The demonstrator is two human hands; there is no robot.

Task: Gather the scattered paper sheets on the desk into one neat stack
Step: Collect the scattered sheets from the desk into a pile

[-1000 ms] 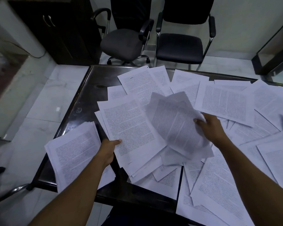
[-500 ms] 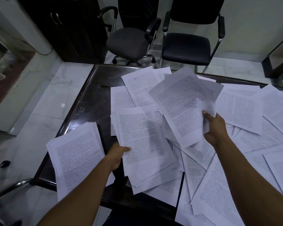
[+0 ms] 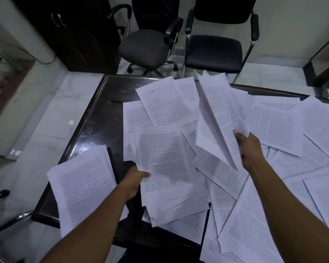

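Note:
Printed white sheets lie scattered over a dark glossy desk (image 3: 95, 120). My left hand (image 3: 134, 182) grips the left edge of a thick bundle of sheets (image 3: 165, 168) resting near the desk's middle, thumb on top. My right hand (image 3: 248, 149) holds a sheaf of sheets (image 3: 218, 118) lifted steeply off the desk, tilted up and away. A separate pile (image 3: 84, 188) overhangs the desk's near left corner. Loose sheets (image 3: 292, 133) cover the right half.
Two black chairs (image 3: 213, 48) stand beyond the far desk edge. A dark cabinet (image 3: 68, 31) is at the back left. A chair arm (image 3: 0, 194) pokes in at the lower left. White tiled floor surrounds the desk.
My right hand has raised its sheaf higher and further back, tipping it nearly upright. My left hand keeps its hold on the bundle, which sits squarer than before.

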